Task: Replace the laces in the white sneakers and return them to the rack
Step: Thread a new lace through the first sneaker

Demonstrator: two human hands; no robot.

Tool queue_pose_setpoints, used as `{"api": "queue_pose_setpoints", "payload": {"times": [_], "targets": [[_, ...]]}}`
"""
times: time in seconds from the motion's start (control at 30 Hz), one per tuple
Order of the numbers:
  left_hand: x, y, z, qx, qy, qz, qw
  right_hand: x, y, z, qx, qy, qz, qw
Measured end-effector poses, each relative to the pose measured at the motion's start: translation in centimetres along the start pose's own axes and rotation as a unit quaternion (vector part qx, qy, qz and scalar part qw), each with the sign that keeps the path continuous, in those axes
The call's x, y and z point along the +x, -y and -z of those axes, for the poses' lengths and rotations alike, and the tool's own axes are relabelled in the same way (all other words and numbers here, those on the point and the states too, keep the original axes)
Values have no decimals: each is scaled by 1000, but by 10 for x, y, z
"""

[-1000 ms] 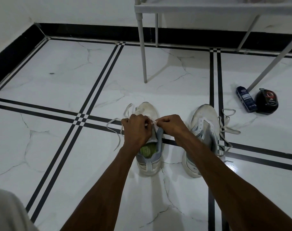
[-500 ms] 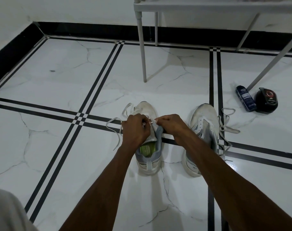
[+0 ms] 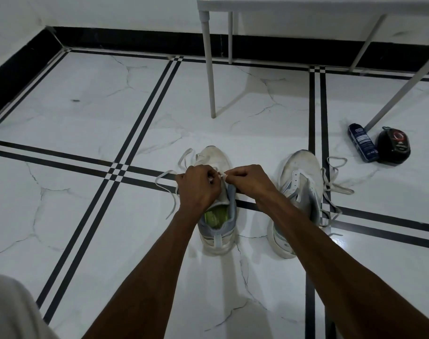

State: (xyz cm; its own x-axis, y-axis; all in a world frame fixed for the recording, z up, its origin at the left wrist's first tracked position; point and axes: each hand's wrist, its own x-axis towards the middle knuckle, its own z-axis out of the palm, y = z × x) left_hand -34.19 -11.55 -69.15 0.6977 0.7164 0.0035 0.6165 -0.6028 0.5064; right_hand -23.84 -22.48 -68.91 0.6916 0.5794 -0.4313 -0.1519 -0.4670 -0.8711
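Hands, left hand (image 3: 199, 185) and right hand (image 3: 249, 180), pinch lace (image 3: 170, 176) over green-lined sneaker (image 3: 217, 211).

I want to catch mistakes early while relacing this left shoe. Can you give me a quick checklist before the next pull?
1. Both hands on the lace: left hand and right hand pinch it at the tongue: ok.
2. Left shoe flat on the floor: ok.
3. Eyelet being threaded: hidden by fingers, cannot tell.
4. Lace tail loose on the left, untangled: ok.
5. Right shoe laced: lace lies loose beside it, not ok.
6. Rack reachable ahead: ok.
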Motion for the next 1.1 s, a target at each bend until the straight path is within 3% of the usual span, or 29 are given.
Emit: {"api": "queue_pose_setpoints", "payload": {"times": [0.27, 0.4, 0.5, 0.63, 0.7, 0.83, 0.93, 1.03, 1.1], "targets": [[0, -3, -6, -23, 1, 31, 999, -17, 2, -12, -150, -73, 132, 977], [2, -3, -8, -25, 13, 29, 999, -15, -10, -14, 1, -54, 37, 998], [2, -3, -9, -20, 18, 32, 999, -12, -11, -12, 1, -45, 30, 999], [0, 2, -6, -66, 4, 42, 997, -8, 2, 0, 116, 56, -63, 990], [-1, 2, -4, -91, -10, 31, 995, -1, 6, 4, 133, 74, -65, 986], [-6, 7, -2, -148, -64, 9, 987, 9, 10, -1, 84, 84, -43, 992], [-12, 9, 0, -108, -98, 31, 989, 14, 10, -5, -8, 70, -22, 997], [-21, -3, -3, -12, -53, 46, 997, 20, 6, -6, -20, 37, -28, 999], [-24, -5, -5, -10, -35, 52, 998, 19, 7, -7, -21, 60, -32, 997]]}}
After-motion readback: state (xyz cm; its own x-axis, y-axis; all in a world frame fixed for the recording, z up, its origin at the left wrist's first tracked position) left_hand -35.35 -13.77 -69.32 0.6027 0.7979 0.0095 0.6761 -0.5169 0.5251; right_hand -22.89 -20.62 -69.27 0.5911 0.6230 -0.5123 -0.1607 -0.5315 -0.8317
